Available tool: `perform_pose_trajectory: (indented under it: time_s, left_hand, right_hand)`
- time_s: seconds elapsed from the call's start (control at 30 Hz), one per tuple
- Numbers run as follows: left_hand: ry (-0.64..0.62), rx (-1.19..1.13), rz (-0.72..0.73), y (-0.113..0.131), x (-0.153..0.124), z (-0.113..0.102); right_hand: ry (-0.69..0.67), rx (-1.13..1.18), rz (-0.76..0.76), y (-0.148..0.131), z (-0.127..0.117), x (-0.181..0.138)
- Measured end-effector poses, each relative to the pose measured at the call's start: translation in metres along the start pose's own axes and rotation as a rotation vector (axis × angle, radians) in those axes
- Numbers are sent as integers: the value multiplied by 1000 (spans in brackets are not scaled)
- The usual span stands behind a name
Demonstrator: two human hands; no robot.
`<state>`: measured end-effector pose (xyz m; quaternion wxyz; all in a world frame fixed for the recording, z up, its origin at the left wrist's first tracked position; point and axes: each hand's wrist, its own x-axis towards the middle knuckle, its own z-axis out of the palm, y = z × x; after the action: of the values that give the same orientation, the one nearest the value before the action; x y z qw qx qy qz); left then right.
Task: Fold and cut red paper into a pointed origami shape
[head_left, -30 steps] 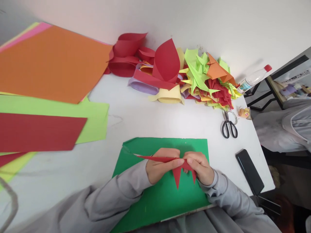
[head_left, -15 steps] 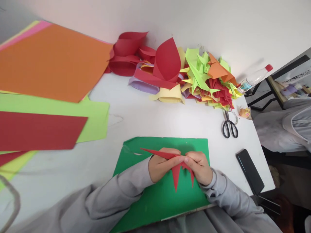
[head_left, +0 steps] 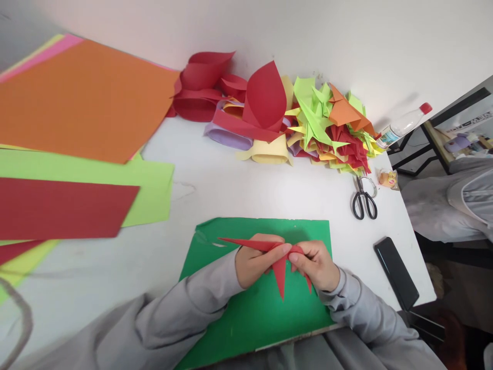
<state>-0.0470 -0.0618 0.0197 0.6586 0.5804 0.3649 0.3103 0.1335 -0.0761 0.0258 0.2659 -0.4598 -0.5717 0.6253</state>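
Note:
A folded red paper piece (head_left: 279, 275) with several long, thin points is held between both hands above a green board (head_left: 246, 324). My left hand (head_left: 256, 261) is closed on it, thumb along the top; one point sticks out to the left and another hangs down. My right hand (head_left: 318, 265) pinches the piece at its right part, with a smaller point showing below the fingers. The thumbs are a little apart, with red paper between them. My palms and fingers hide the middle of the folds.
Large orange (head_left: 88, 97), light green and dark red sheets (head_left: 61, 208) lie at left. Rolled paper shapes (head_left: 267, 97) and a pile of folded paper (head_left: 335, 123) line the back. Black-handled scissors (head_left: 364, 200), a phone (head_left: 396, 272), a bottle (head_left: 404, 125) and a wrapped snack (head_left: 388, 179) sit at right.
My right hand has shifted slightly right, and the thumbs have moved apart, baring more red paper between them. The lower points have swung a little to the right.

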Motion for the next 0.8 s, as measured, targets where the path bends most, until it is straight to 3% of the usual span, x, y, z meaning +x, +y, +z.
perform_pose_trajectory:
  time_s: [0.3,0.5,0.8]
  left_hand:
    - [-38,-144,26,3,1,0]
    - [80,86,75,-4,-1,-1]
    - [247,90,89,-15,4,-5]
  right_hand:
    - [-28,177,77,7,-1,1]
    - [-9,33,-32,1,-1,-1]
    - [84,-121,-144,1,-2,-2]
